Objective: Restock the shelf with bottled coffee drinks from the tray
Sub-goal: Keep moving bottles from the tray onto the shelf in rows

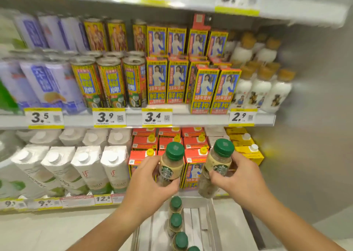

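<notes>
Head view: the left hand point(150, 182) grips a small clear bottle of pale coffee drink with a dark green screw cap and a cream label point(172, 165), fingers and thumb wrapped round its lower body, bottle upright. The right hand point(244, 176) clamps a second bottle of the same kind point(219, 163) round its middle; this one tilts, cap leaning right and base swinging left. Both bottles are held up in front of the lower shelf, apart from each other, over the far end of a pale grey slatted tray point(193, 222) at near centre. More green-capped bottles point(176, 222) stand in a single row along the tray's left side, running from far to near. Behind the held bottles are red cartons with yellow caps point(145, 145); tall white cartons point(86, 165) to their left, yellow cartons point(246, 149) to the right. The shelf above carries yellow-and-blue drink boxes point(215, 90), yellow cans point(108, 82), white bottles with orange caps point(261, 90), and a price tag reading 3.4 point(157, 117) on its front edge. Edges of view are blurred.
</notes>
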Demonstrator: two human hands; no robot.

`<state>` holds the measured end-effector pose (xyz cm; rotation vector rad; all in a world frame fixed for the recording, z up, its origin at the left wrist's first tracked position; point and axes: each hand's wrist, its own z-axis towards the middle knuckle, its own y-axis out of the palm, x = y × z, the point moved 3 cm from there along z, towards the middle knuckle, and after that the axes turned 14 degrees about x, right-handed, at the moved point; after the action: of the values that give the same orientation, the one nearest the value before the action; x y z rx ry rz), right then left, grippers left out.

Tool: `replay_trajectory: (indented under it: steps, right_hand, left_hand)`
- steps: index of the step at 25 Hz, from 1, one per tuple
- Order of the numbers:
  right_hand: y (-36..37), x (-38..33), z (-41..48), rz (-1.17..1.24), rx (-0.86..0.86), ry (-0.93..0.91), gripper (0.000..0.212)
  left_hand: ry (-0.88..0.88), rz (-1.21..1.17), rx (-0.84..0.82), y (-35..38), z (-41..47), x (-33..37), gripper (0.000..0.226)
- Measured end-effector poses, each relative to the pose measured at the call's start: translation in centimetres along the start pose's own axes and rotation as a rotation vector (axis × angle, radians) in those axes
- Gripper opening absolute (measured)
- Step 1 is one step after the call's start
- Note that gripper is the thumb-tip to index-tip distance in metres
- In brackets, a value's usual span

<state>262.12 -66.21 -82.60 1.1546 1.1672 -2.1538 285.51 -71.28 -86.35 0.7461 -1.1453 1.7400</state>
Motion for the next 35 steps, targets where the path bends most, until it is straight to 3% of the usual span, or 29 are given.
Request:
replay_trajectory:
  steps: [5,10,15,19,25,32,35]
  right_hand:
    - [-8.4,-13.7,6.9,0.07,0.104,-0.237,0.033]
    - [-16.2,-23.8,13.8,0.115,0.196,-0.363,0.023]
    - [-21.3,-29.7,22.9,0.13,0.293,-0.393,0.011]
    - [-20.7,-30.0,29.5,0.123,0.284,-0.34,0.014]
    - [-15.5,-26.5,35.1,0.112,0.185,-0.238,0.032]
    - [-13.6,-25.5,35.6,0.183,0.119,-0.234,0.021]
    - [-14.3,-24.8,34.2,0.116,0.072,-0.276,0.032]
  left_hand:
    - [0.22,-0.108,0.248,-5.8,7.5,14.8,0.041]
    - [0.359,-0.175,0.291,-9.3,14.8,28.3,0.035]
    - [0.326,-0.074,0.379,-7.5,22.9,36.8,0.034]
    - [0.213,-0.008,0.351,-3.3,28.6,37.9,0.032]
    - [0.028,0.085,0.321,1.3,32.3,34.2,0.036]
    - [0.044,0.202,0.363,2.6,32.3,34.6,0.065]
    - [0.019,0.268,0.342,2.3,31.8,34.3,0.072]
